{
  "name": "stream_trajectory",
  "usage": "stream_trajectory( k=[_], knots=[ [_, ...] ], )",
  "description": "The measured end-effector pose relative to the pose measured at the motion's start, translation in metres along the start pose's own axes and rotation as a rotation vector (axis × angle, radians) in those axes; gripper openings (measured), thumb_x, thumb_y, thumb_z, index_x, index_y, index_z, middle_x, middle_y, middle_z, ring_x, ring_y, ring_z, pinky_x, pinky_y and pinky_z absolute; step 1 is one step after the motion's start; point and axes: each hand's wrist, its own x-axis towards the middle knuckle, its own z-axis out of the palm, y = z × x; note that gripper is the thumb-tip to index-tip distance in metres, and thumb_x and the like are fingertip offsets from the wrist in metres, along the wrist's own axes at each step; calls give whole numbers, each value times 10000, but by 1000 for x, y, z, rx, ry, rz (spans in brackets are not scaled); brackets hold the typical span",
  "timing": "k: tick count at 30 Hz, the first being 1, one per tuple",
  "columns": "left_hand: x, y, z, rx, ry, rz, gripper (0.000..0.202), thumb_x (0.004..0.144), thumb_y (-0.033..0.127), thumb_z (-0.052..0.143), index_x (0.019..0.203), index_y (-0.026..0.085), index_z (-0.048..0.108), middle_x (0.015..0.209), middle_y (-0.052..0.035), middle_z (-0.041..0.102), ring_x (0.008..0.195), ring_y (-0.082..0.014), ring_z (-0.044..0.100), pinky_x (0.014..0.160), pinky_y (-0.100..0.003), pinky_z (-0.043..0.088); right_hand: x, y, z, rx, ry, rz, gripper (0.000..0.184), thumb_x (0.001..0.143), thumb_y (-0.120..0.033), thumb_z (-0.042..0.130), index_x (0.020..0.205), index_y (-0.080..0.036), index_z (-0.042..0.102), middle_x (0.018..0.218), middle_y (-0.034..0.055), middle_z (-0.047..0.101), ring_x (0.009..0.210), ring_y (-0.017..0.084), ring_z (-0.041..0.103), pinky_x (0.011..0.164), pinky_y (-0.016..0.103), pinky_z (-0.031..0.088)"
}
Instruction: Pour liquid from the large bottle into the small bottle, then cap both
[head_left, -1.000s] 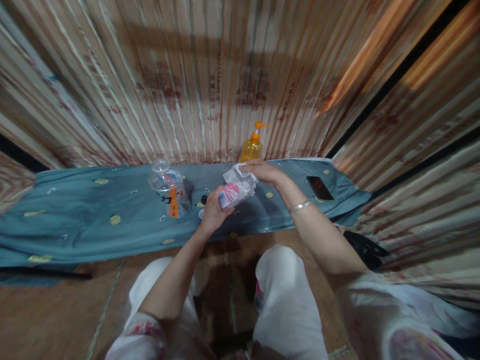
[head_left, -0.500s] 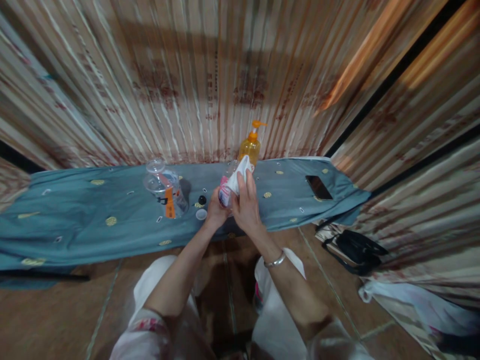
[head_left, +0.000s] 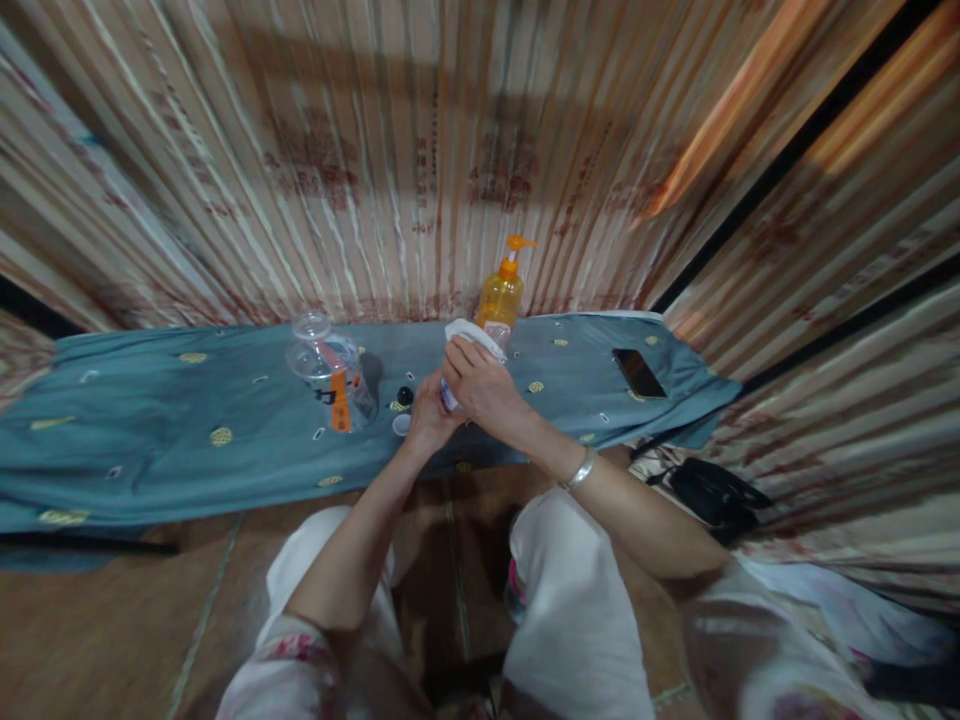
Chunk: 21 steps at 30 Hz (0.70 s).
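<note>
My left hand [head_left: 433,412] is closed around a small clear bottle [head_left: 450,396] with a coloured label, mostly covered by my hands. My right hand [head_left: 484,388] is wrapped over it, pressing a white cloth [head_left: 471,333] against its upper part. Just beyond the cloth, an amber pump bottle [head_left: 500,298] with an orange pump head stands upright. On the table left of my left hand lie a small black cap [head_left: 405,396] and a white round lid [head_left: 402,425].
A larger clear plastic container [head_left: 358,395] with an orange label stands on the left of the cloth-covered table [head_left: 165,400]. A dark phone [head_left: 639,373] lies to the right. Behind hangs a striped curtain [head_left: 360,180]. A black bag [head_left: 712,495] is low on the right.
My right hand has turned over the bottle with the white cloth, its forearm swinging out to the right. The cloth, pointed upward before, now lies folded across the top.
</note>
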Motion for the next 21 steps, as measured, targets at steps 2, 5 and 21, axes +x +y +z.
stream_trajectory(
  k=[2, 5, 21],
  knots=[
    [-2, -2, -1, 84, -18, 3, 654, 578, 219, 773, 1191, 182, 545, 1161, -121, 628, 1109, -326, 571, 992, -503, 436, 10, 6, -15, -9, -100, 29, 271, 939, -127, 436, 1096, -94, 654, 1267, 170, 626, 1285, 273, 496, 1080, 400, 397],
    [-5, -1, -4, 156, -46, 27, 775, 563, 198, 804, 1278, 181, 503, 1200, -122, 612, 1140, -327, 555, 1006, -502, 433, 27, 28, -33, 66, -275, 127, 266, 910, -141, 459, 1051, -67, 672, 1092, 190, 690, 1056, 281, 630, 902, 377, 476],
    [0, 13, -3, -197, 53, -128, 771, 494, 288, 849, 1186, 181, 525, 1111, -82, 649, 1024, -259, 616, 932, -422, 479, -4, 61, 27, 1876, 108, 834, 160, 673, -290, 739, 733, -183, 636, 571, -64, 625, 530, 82, 549, 522, 176, 427]
  ],
)
